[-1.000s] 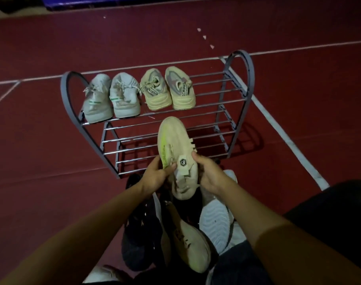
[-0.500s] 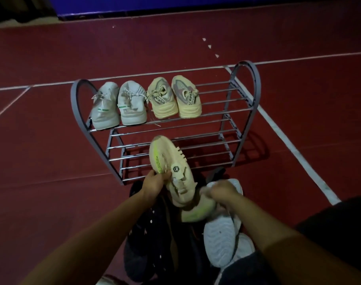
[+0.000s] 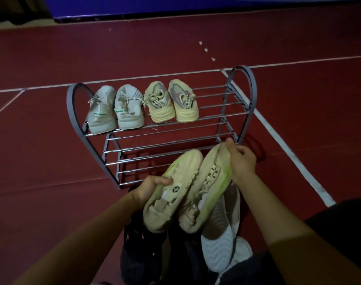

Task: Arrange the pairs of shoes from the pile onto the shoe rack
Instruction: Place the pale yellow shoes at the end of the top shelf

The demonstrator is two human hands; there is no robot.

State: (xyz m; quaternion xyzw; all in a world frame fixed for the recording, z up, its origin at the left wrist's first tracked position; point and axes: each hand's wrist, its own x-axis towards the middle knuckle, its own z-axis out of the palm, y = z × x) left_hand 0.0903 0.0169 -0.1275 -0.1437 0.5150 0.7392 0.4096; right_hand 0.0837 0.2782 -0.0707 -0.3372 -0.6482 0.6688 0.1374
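A dim view looks down at a grey shoe rack standing on a dark red, matte floor marked with thin white lines. The rack has arched end frames and shelves made of slim, shiny metal rods.

On the rack's top shelf, four shoes sit side by side with their heels toward the viewer. At the rack's left end is a pair of pale grey-white sneakers with loose laces and a small green stripe. Just beside them, near the middle of the shelf, is a pair of cream-yellow sneakers with ribbed, chunky heels and printed pull tabs. The right part of the shelf shows bare rods.

In front of the rack, two bare hands hold a matching pair of beige knit shoes with neon-green edging. The left hand has its grip closed around the side of the left beige shoe, thumb on top. The right hand pinches the toe end of the right beige shoe, fingers curled over its edge. The two shoes lie close together, tilted, toes pointing toward the rack's lower shelves.

Below them, nearer the viewer than the rack, lies the pile: dark shoes and a white shoe with a wavy, ridged sole turned up.
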